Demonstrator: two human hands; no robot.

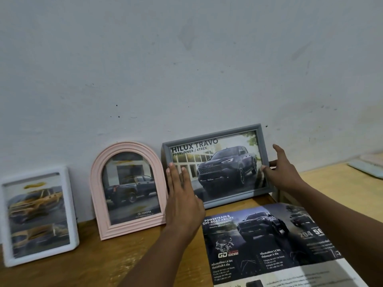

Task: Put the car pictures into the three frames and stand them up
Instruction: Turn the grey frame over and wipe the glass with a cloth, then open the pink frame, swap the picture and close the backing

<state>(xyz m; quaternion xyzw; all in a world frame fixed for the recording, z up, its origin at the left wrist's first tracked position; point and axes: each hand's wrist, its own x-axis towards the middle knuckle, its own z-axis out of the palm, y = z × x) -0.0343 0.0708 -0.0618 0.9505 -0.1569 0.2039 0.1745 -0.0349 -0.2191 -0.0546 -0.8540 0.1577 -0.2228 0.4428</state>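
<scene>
grey frame [215, 164] is stood upright on table [87, 264] | left hand [182, 195] fingers spread flat against its left edge | right hand [284, 170] fingers opened around its right edge

The white frame [39, 216] shows a yellow car; the pink arched frame [128, 189] shows a dark blue-grey pickup; the grey frame [215, 164] shows a dark grey pickup under black lettering; the brochure [275, 245] is dark with white text and a red logo; the bench [99, 264] is honey-brown wood grain; the wall [186, 59] is pale bluish-white, smudged.
</scene>
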